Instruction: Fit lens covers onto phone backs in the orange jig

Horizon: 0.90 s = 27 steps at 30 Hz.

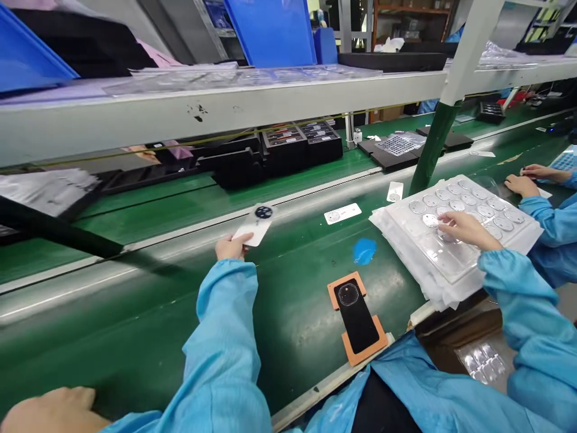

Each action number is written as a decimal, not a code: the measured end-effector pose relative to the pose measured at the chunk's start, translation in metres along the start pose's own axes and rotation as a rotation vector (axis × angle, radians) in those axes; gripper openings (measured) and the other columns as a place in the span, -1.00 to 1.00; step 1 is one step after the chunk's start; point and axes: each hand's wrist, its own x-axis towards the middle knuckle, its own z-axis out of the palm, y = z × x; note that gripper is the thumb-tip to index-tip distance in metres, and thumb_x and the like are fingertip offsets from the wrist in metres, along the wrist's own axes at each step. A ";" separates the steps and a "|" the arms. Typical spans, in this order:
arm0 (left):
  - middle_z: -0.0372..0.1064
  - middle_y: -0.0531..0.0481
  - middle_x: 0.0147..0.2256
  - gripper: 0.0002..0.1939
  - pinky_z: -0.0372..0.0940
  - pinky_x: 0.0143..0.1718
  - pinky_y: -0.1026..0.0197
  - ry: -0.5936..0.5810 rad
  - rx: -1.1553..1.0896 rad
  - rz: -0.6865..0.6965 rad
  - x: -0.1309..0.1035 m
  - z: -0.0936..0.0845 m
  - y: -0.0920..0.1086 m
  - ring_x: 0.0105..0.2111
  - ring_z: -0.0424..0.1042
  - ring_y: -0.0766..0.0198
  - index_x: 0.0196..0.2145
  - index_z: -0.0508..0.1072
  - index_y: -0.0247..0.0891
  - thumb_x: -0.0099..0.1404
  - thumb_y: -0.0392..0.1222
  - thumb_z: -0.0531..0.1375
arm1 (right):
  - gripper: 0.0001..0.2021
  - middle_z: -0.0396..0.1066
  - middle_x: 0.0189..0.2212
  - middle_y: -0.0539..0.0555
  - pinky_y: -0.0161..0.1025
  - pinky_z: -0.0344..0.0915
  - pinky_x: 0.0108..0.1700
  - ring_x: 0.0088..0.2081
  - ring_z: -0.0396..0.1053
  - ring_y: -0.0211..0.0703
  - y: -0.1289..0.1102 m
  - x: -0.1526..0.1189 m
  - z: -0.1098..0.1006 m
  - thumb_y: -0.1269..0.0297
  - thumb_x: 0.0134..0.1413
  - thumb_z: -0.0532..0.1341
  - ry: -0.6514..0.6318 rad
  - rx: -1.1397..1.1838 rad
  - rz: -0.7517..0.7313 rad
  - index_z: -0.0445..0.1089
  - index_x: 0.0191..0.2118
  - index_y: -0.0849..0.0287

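Observation:
My left hand (232,246) pinches the lower end of a pale, partly see-through phone-shaped sheet (258,227) with a dark camera-lens pattern at its top. It is held above the green bench. On the right, my right hand (469,230) reaches over a clear plastic tray (444,261) of round discs. Its fingertips close at the edge of a whitish round disc (430,221); part of the grip is hidden. Between my arms, a black phone back (358,319) with a round camera area lies in an orange fixture (352,358) near the bench's front edge.
Two white cards (342,213) (395,192) and a blue patch (364,251) lie on the green bench (293,337). A co-worker's hand (49,410) rests at lower left; another person's hands (523,184) work at right. A white shelf beam (270,99) and green-wrapped post (435,147) stand ahead.

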 end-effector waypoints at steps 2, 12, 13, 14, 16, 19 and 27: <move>0.45 0.04 -0.39 -0.79 0.12 -0.63 0.43 0.058 0.001 0.017 -0.007 -0.008 -0.003 -0.53 0.35 0.45 -0.21 0.45 -0.46 0.21 -0.40 0.38 | -0.81 0.45 -0.44 0.02 -0.20 0.34 -0.23 -0.44 0.38 -0.23 0.004 0.025 0.008 0.18 -0.03 0.44 -0.014 -0.016 -0.023 0.57 -0.31 0.15; 0.59 0.00 -0.34 -0.87 0.16 -0.77 0.53 0.046 -0.506 -0.285 -0.135 -0.032 -0.049 -0.56 0.47 0.44 -0.18 0.52 -0.29 0.46 -0.32 0.15 | -0.71 0.29 -0.58 -0.05 -0.01 0.39 -0.31 -0.55 0.25 -0.11 -0.018 0.040 0.002 -0.02 -0.03 0.43 -0.028 -0.060 -0.060 0.40 -0.28 -0.02; 0.61 0.00 -0.32 -0.81 0.23 -0.75 0.51 0.073 -0.558 -0.366 -0.146 -0.035 -0.057 -0.53 0.52 0.41 -0.15 0.52 -0.27 0.49 -0.32 0.09 | -0.73 0.32 -0.54 -0.02 0.02 0.40 -0.26 -0.50 0.29 -0.07 -0.030 0.026 0.001 -0.06 0.07 0.36 -0.015 -0.032 -0.081 0.42 -0.25 -0.04; 0.62 -0.01 -0.32 -0.76 0.27 -0.73 0.49 0.090 -0.591 -0.435 -0.156 -0.038 -0.065 -0.53 0.54 0.39 -0.12 0.52 -0.26 0.52 -0.32 0.04 | -0.75 0.37 -0.48 0.01 0.02 0.41 -0.22 -0.44 0.34 -0.03 -0.045 0.009 0.001 -0.08 0.14 0.30 -0.005 0.013 -0.100 0.43 -0.24 -0.05; 0.62 -0.01 -0.35 -0.69 0.30 -0.73 0.45 0.104 -0.629 -0.545 -0.175 -0.041 -0.079 -0.54 0.55 0.35 -0.08 0.51 -0.25 0.56 -0.30 -0.04 | -0.75 0.49 -0.30 0.07 -0.02 0.44 -0.15 -0.28 0.44 0.00 -0.078 -0.029 0.008 -0.08 0.21 0.27 -0.042 0.164 -0.136 0.48 -0.21 -0.04; 0.62 -0.01 -0.36 -0.68 0.30 -0.74 0.42 0.128 -0.691 -0.597 -0.197 -0.041 -0.093 -0.53 0.57 0.32 0.01 0.49 -0.24 0.58 -0.26 -0.05 | -0.76 0.54 -0.12 0.09 -0.10 0.46 -0.04 -0.09 0.50 -0.01 -0.119 -0.079 0.039 0.04 0.23 0.31 -0.220 0.350 -0.236 0.53 -0.06 -0.02; 0.63 -0.09 -0.26 -0.68 0.20 -0.72 0.51 0.105 -0.768 -0.390 -0.207 -0.052 -0.096 -0.43 0.58 0.35 0.11 0.47 -0.26 0.58 -0.21 -0.01 | -0.82 0.51 -0.37 0.02 -0.19 0.40 -0.28 -0.41 0.41 -0.18 -0.138 -0.116 0.186 0.15 0.22 0.24 -0.308 0.392 -0.187 0.43 -0.12 0.09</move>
